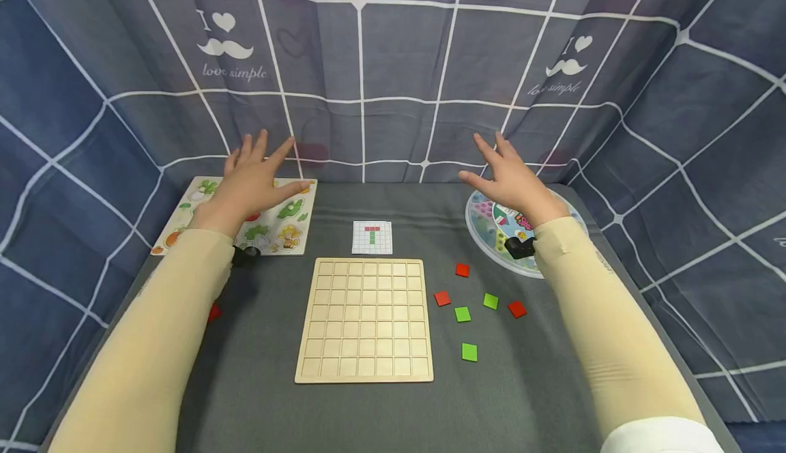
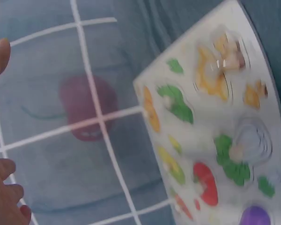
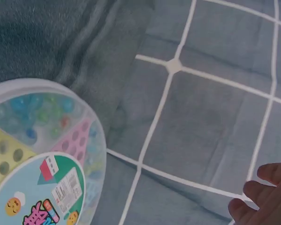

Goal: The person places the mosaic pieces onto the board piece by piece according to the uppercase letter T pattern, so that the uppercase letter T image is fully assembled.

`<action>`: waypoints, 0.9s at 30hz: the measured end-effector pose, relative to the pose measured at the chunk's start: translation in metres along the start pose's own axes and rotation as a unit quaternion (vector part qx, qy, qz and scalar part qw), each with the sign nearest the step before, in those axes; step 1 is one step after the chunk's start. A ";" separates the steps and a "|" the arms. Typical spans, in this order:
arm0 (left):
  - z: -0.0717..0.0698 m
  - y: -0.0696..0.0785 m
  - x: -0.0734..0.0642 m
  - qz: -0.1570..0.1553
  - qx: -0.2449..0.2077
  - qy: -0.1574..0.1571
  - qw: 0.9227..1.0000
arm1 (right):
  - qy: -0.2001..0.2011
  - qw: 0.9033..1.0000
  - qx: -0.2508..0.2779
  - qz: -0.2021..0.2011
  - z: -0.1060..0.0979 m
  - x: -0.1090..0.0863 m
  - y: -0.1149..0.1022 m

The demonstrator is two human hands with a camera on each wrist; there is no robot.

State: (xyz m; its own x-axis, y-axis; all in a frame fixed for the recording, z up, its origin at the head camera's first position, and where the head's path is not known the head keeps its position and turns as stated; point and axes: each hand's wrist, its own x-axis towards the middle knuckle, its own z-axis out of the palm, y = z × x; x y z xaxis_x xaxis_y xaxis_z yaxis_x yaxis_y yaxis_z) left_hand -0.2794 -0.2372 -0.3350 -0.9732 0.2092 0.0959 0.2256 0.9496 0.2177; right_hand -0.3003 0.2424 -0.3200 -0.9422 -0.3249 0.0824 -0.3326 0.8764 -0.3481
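My left hand (image 1: 245,183) is spread above the vegetable puzzle board (image 1: 297,240), its fingers extended and holding nothing. Over a round clear bead box (image 1: 485,238), my right hand (image 1: 510,179) is likewise spread and holds nothing. Between the arms lies a wooden grid board (image 1: 364,320) with bare squares. Behind it is a small pattern card (image 1: 372,238) showing a red bar over a green stem. Right of the grid board are scattered red tiles (image 1: 517,309) and green tiles (image 1: 469,352). A red piece (image 1: 213,312) shows partly behind the left forearm.
A dark grey cloth covers the table (image 1: 368,419). Blue-grey checked curtains (image 1: 393,57) enclose the back and both sides. Small black devices are strapped at the left wrist (image 1: 247,255) and right wrist (image 1: 519,247).
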 end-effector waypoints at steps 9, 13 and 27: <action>0.010 0.010 -0.037 0.046 -0.060 0.066 0.995 | 0.054 0.997 0.045 -0.031 0.010 -0.040 -0.001; 0.018 0.013 -0.055 0.065 -0.074 0.080 0.992 | 0.057 0.996 0.057 -0.045 0.021 -0.056 -0.001; 0.053 0.019 -0.115 0.058 -0.145 0.053 0.986 | 0.073 0.990 0.110 -0.057 0.070 -0.102 0.008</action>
State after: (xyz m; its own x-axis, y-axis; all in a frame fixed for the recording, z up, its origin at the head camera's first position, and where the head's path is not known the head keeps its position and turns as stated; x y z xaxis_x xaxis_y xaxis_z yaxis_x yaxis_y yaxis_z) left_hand -0.1654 -0.2304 -0.3933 -0.9330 0.2728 0.2346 0.3542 0.8108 0.4659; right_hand -0.2043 0.2579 -0.3966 -0.9002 -0.3479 0.2618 -0.4353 0.7333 -0.5223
